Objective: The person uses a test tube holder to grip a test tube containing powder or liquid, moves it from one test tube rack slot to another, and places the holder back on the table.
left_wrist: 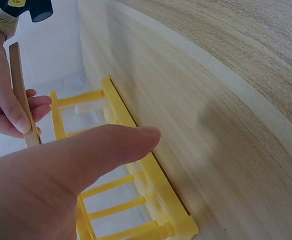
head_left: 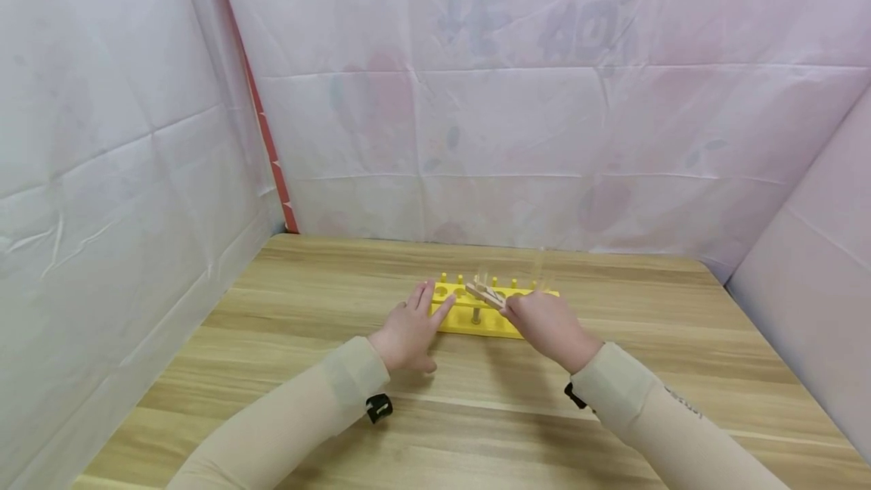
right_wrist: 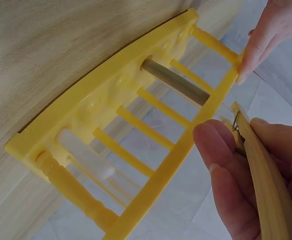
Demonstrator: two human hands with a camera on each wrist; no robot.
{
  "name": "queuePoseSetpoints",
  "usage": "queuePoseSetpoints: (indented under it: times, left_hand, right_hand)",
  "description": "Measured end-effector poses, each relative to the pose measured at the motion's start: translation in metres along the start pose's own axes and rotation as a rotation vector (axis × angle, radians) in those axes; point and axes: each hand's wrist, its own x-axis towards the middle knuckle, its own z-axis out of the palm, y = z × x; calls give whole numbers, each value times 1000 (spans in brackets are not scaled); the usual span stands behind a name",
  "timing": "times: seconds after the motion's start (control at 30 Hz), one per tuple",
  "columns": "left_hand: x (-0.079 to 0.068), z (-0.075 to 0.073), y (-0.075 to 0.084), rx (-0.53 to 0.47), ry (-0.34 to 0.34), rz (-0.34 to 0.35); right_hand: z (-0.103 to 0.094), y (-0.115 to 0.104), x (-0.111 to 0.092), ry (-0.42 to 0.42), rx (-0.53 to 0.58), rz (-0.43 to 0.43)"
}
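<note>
A yellow test tube rack stands on the table. The left hand rests its extended fingers at the rack's left end; its thumb stretches out in the left wrist view. In the right hand is a wooden test tube clamp, gripped between thumb and fingers. The clamp's tip is beside the upper part of a test tube with grey-brown contents; whether it encircles the glass I cannot tell. Another test tube, with white contents, stands near the rack's right end.
The wood-grain table carries the rack near its back edge. Pale printed sheets hang behind and at both sides. A red strip runs down the back left corner. Yellow pegs stick up along the rack's back.
</note>
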Motion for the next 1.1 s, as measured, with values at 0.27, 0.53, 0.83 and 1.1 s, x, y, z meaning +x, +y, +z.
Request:
queuePoseSetpoints:
  times: [0.27,0.53,0.83,1.1]
  left_hand:
    - [2,2,0,19,-3,1]
    - [3,2,0,18,-12,-3]
    - [2,3,0,-7,-8,0]
    - [2,2,0,-31,-11,-5]
  right_hand:
    - [3,2,0,18,17,8]
    - [6,5,0,37,20,9]
    - [6,6,-1,77,12,-18]
    - [2,5,-1,63,26,-9]
